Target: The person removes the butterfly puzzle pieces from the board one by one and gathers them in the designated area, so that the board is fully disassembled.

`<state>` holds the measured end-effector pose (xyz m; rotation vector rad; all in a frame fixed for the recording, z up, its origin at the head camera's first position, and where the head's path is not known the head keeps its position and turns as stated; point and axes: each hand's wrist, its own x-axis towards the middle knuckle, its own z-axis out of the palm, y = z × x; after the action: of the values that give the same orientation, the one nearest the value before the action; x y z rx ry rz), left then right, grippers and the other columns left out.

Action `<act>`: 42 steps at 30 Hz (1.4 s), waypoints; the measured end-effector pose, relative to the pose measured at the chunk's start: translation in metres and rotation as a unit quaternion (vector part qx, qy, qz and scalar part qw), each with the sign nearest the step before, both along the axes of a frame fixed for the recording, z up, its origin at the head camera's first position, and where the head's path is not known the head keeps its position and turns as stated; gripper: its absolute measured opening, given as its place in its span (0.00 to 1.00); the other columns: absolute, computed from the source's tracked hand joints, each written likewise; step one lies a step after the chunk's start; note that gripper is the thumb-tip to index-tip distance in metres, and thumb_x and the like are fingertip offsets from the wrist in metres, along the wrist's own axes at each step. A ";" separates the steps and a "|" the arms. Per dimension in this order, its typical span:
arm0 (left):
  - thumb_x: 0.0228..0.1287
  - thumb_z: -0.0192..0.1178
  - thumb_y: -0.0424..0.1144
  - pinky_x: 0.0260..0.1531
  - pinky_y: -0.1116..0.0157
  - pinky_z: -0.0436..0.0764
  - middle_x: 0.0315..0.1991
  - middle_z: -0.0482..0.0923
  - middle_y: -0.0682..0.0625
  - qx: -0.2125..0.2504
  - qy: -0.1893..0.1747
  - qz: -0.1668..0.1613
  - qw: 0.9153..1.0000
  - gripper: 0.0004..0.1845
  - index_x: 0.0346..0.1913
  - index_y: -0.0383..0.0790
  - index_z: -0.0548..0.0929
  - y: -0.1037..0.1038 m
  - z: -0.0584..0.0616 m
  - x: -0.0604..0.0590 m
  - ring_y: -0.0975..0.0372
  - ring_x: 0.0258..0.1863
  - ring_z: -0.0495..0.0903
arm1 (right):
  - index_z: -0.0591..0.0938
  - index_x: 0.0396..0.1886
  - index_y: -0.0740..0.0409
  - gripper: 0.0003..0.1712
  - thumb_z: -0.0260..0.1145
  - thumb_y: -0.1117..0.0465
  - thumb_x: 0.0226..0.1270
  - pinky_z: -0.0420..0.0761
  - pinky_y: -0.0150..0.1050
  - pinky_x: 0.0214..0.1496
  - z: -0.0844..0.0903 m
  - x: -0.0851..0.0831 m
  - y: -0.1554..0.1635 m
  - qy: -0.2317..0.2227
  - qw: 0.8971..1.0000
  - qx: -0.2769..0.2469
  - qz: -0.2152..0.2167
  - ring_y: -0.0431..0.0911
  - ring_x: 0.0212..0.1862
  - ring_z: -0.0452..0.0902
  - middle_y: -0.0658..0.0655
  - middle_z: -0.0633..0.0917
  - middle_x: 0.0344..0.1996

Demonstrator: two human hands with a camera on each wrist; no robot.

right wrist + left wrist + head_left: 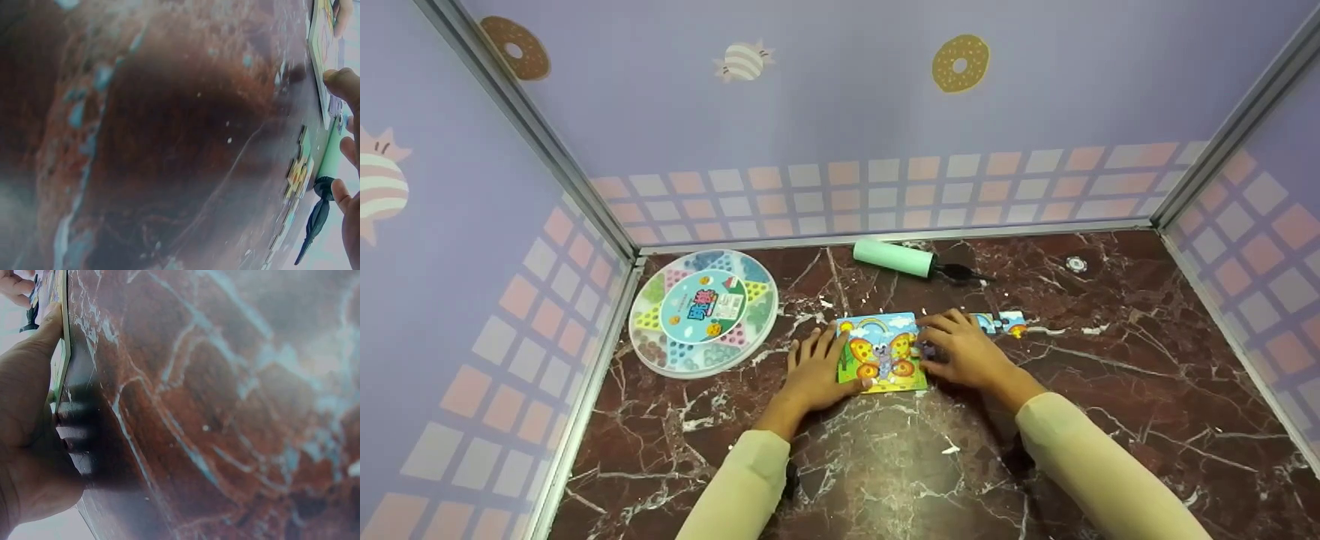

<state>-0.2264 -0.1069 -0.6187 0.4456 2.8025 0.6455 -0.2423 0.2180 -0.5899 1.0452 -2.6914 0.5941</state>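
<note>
A square puzzle board (877, 382) with a butterfly and rainbow picture lies flat on the floor. Along its left side rests my left hand (816, 371), fingers spread and fairly straight, the thumb on the front edge. That thumb (49, 325) shows against the board edge in the left wrist view. At the board's right edge, my right hand (966, 351) pinches a small purplish puzzle piece (928, 351), mostly hidden by the fingers. In the right wrist view, the right thumb (341, 81) meets the board's rim.
Joined loose puzzle pieces (1012, 324) lie just beyond my right hand. A green hand pump (894, 258) with a black nozzle lies farther back. At the left is a round Chinese checkers set (720, 360). A small round token (1076, 264) sits at back right. Walls enclose three sides.
</note>
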 end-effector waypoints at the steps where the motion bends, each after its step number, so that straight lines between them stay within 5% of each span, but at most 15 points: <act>1: 0.68 0.62 0.78 0.87 0.32 0.39 0.94 0.44 0.47 -0.001 0.001 0.000 1.000 0.59 0.92 0.50 0.55 0.000 -0.001 0.000 0.42 0.92 0.44 | 0.90 0.52 0.51 0.20 0.85 0.52 0.65 0.78 0.67 0.58 0.000 0.000 0.001 0.005 1.000 -0.003 0.002 0.57 0.61 0.79 0.59 0.87 0.68; 18: 0.68 0.63 0.78 0.87 0.31 0.39 0.93 0.45 0.47 0.010 0.011 0.001 1.000 0.59 0.91 0.50 0.57 0.000 -0.002 0.000 0.41 0.91 0.45 | 0.93 0.44 0.53 0.15 0.87 0.54 0.62 0.80 0.72 0.60 -0.001 0.004 0.031 0.015 1.000 -0.019 -0.020 0.58 0.60 0.80 0.60 0.87 0.66; 31: 0.68 0.64 0.78 0.87 0.31 0.38 0.93 0.46 0.46 0.011 0.011 0.001 1.000 0.59 0.91 0.50 0.57 -0.001 -0.002 -0.002 0.41 0.92 0.44 | 0.92 0.46 0.58 0.15 0.86 0.59 0.62 0.85 0.60 0.57 -0.002 0.004 0.056 0.016 0.999 -0.037 -0.016 0.59 0.57 0.82 0.64 0.88 0.65; 42: 0.67 0.64 0.78 0.87 0.30 0.40 0.93 0.46 0.46 0.010 0.015 -0.001 1.000 0.60 0.91 0.49 0.57 -0.001 -0.004 0.000 0.40 0.91 0.46 | 0.92 0.51 0.59 0.20 0.86 0.58 0.62 0.82 0.70 0.67 -0.001 0.009 0.073 -0.011 0.998 -0.027 -0.047 0.68 0.63 0.82 0.66 0.87 0.66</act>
<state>-0.2265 -0.1084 -0.6223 0.4652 2.8248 0.6723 -0.2334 0.2906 -0.5909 0.8990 -2.7088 0.6597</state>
